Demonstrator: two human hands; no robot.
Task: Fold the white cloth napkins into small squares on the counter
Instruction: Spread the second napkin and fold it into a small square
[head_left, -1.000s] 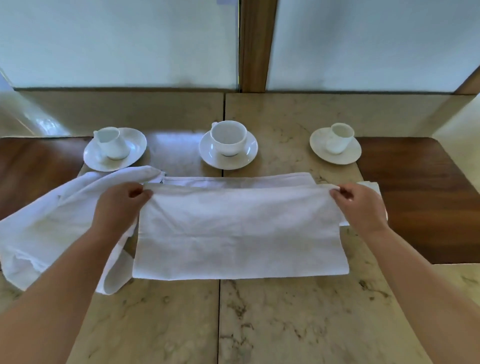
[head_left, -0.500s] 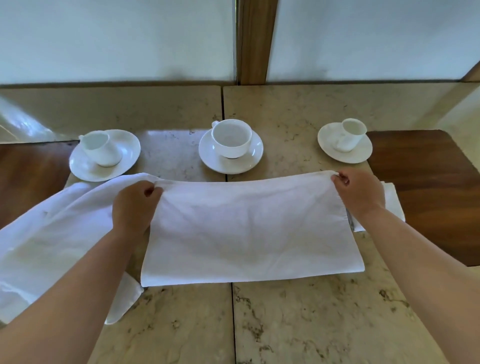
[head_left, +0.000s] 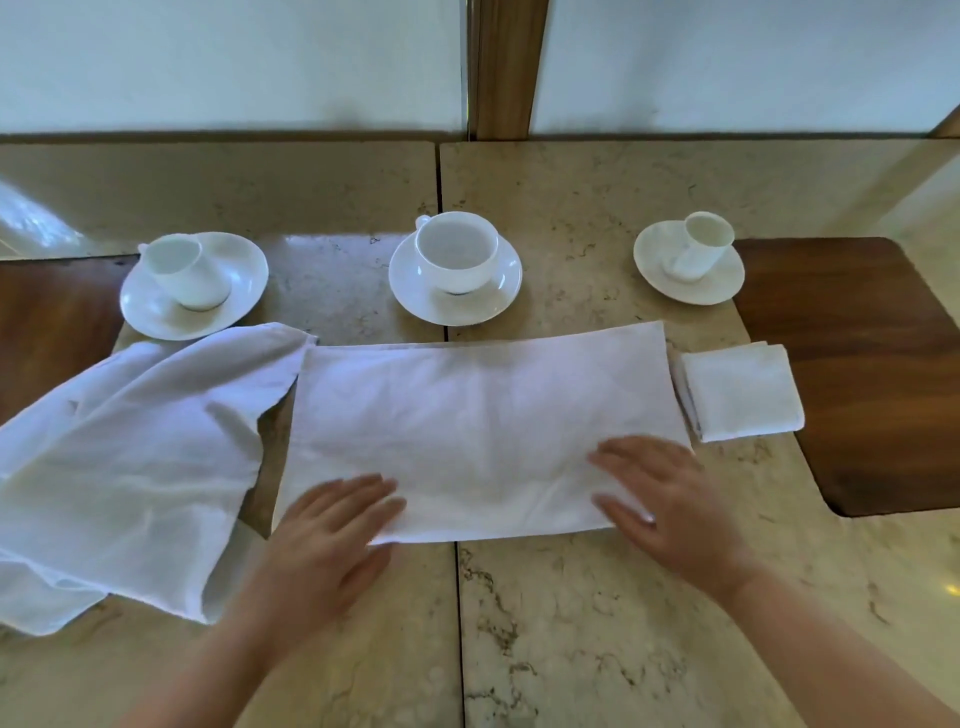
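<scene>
A white napkin (head_left: 483, 415), folded into a long rectangle, lies flat on the marble counter (head_left: 597, 623) in front of me. My left hand (head_left: 332, 540) rests flat with spread fingers on its near left corner. My right hand (head_left: 670, 509) lies flat on its near right corner. Neither hand grips the cloth. A small folded square napkin (head_left: 740, 392) sits just right of the rectangle. A loose, crumpled white cloth (head_left: 130, 457) is heaped at the left, its corner touching the rectangle's far left end.
Three white cups on saucers stand in a row behind the napkin: left (head_left: 195, 283), middle (head_left: 456, 265), right (head_left: 691, 260). Dark wooden inlays lie at the far right (head_left: 857, 364) and far left (head_left: 47, 322). A wall and wooden post rise behind.
Both hands let go of the napkin's far corners and moved back to its near edge, palms flat. The napkin now lies flat, and the small folded square is uncovered.
</scene>
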